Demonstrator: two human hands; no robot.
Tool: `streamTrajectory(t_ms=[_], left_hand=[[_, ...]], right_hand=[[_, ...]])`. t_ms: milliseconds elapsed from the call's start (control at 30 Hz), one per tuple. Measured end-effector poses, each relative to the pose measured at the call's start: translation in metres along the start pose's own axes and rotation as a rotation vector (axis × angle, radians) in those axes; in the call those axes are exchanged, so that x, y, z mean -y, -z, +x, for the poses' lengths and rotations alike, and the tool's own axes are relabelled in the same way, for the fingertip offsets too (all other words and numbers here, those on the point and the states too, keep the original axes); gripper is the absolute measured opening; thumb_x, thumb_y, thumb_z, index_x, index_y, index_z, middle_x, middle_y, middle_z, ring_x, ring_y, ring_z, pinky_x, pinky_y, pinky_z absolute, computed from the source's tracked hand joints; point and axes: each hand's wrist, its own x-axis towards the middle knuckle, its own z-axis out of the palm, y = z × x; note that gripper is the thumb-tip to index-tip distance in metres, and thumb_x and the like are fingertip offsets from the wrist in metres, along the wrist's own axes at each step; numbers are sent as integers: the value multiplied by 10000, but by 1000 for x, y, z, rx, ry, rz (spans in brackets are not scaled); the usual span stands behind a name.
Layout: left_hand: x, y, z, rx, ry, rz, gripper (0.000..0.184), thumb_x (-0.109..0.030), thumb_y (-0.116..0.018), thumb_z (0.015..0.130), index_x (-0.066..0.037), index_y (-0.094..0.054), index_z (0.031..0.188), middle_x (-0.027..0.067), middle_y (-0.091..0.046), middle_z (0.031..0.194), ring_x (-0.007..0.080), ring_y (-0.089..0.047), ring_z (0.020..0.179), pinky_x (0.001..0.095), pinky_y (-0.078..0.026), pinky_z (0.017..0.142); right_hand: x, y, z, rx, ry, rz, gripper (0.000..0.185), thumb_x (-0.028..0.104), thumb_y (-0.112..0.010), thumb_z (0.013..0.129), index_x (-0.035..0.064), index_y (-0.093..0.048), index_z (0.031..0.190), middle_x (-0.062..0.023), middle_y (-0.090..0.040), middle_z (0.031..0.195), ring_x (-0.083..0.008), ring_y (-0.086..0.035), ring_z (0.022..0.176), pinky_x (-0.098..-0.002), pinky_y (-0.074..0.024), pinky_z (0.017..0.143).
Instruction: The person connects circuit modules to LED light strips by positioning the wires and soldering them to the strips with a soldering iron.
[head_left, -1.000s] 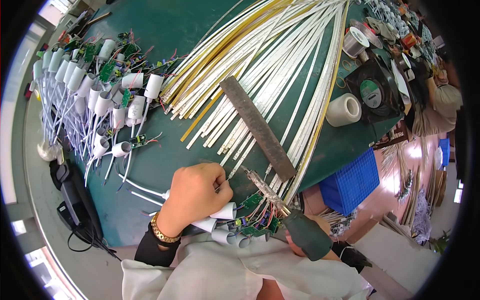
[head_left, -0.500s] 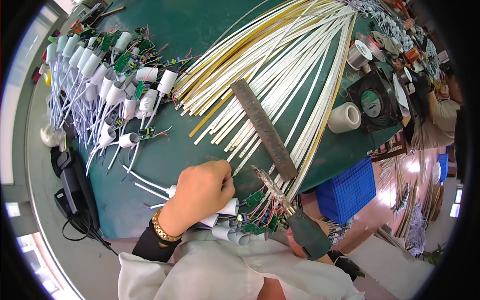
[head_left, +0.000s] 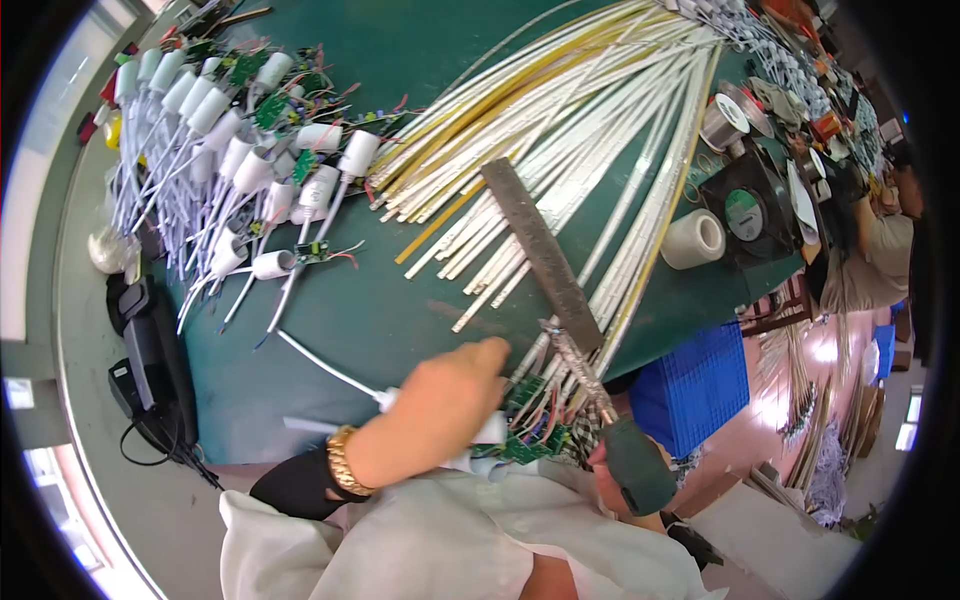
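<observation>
My left hand (head_left: pixel 440 412), blurred, is closed above the white caps near the table's front edge; what its fingers hold, if anything, is hidden. My right hand (head_left: pixel 618 482) is wrapped round the dark green handle of a soldering iron (head_left: pixel 636 462). The iron's metal tip is beside the lower end of a dark metal bar (head_left: pixel 540 255), which lies across the white and yellow strips (head_left: pixel 600 150). Below the tip, small green circuit boards with coloured wires (head_left: pixel 535 447) lie by the caps. A white cable (head_left: pixel 330 366) runs out to the left from under my left hand.
White caps with cables and circuit boards (head_left: pixel 205 110) are piled at the left. A black device (head_left: pixel 155 365) is at the left edge. On the right are a white roll (head_left: pixel 692 240), a fan (head_left: pixel 745 215), a solder spool (head_left: pixel 724 122), a blue crate (head_left: pixel 695 390) and another person's sleeve (head_left: pixel 885 250).
My left hand has moved right, towards the boards. The iron's tip has shifted right to the bar's lower end. The view has shifted, so the table's things appear further right.
</observation>
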Motion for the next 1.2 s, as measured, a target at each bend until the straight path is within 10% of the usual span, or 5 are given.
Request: streamTrajectory(t_ms=[133, 167, 567, 867, 1200], left_hand=[[-15, -21, -12, -16, -19, -41, 271, -30, -647, 822, -12, -591, 1087, 192, -611, 872, 376, -615, 778, 440, -511, 698], [-16, -21, -15, -19, -31, -100, 248, -19, -633, 821, -14, -594, 1066, 188, -599, 877, 378, -598, 787, 442, -504, 708], [93, 110, 18, -162, 86, 1039, 283, -92, -686, 806, -81, -595, 1074, 75, -593, 1050, 267, -550, 994, 395, -414, 838], [35, 97, 9, -112, 40, -162, 161, 24, -717, 797, 18, -631, 933, 124, -612, 851, 237, -631, 734, 319, -490, 660], [21, 43, 32, -53, -33, -79, 28, 44, -586, 877, 22, -589, 860, 149, -554, 795, 321, -568, 746, 379, -473, 702]], right_hand=[[12, -10, 1, -172, -461, 949, 151, 83, -672, 790, -7, -666, 911, -85, -629, 733, -165, -586, 634, -294, -477, 585], [18, -1, 13, -153, 189, 405, 160, 118, -637, 825, -16, -661, 909, -93, -621, 727, -169, -583, 637, -300, -475, 587], [22, 1, 20, -47, 55, 398, 101, 116, -685, 753, 65, -675, 839, -55, -651, 721, -213, -625, 628, -311, -490, 581], [25, 2, 38, -227, 494, -37, 167, 90, -722, 696, 87, -691, 861, -45, -674, 758, -242, -651, 669, -324, -520, 607], [23, -1, 39, -262, 468, -70, 199, 107, -741, 684, 116, -710, 881, -51, -697, 823, -246, -662, 704, -338, -533, 624]])
